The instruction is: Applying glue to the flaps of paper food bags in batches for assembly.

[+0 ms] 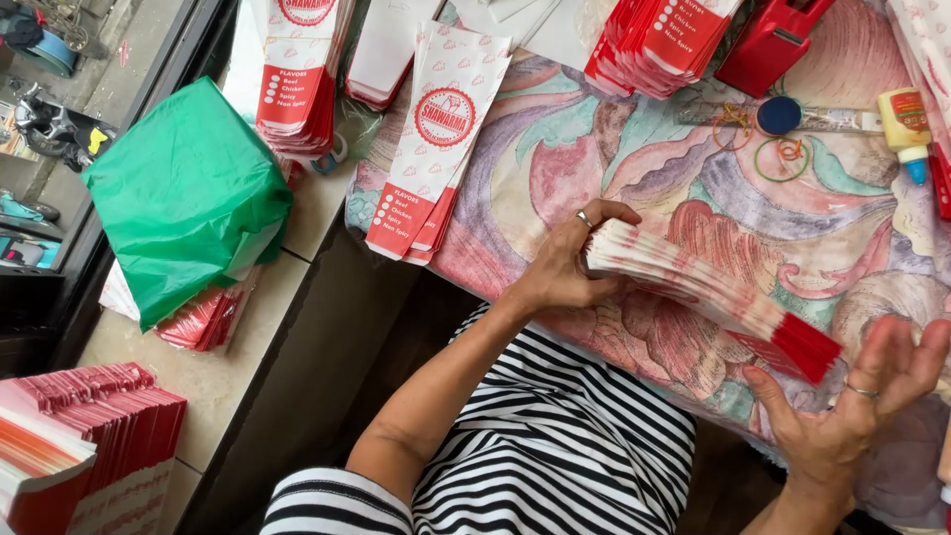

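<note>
My left hand (570,260) grips the white end of a thick stack of red-and-white paper sleeves (693,287), held edge-on above a cloth with swirling pastel patterns (614,168). The stack's red end points toward my right hand (852,396), which is open, palm facing the stack, fingers spread, just short of touching it. Both hands wear rings. My striped sleeve runs up from the bottom of the frame.
More sleeve stacks lie on the cloth (436,139) and at the back (659,40). A green plastic bag (188,198) sits on the tiled ledge at left. A glue bottle (906,124), rubber bands (778,159) and a red tool (773,40) lie at right.
</note>
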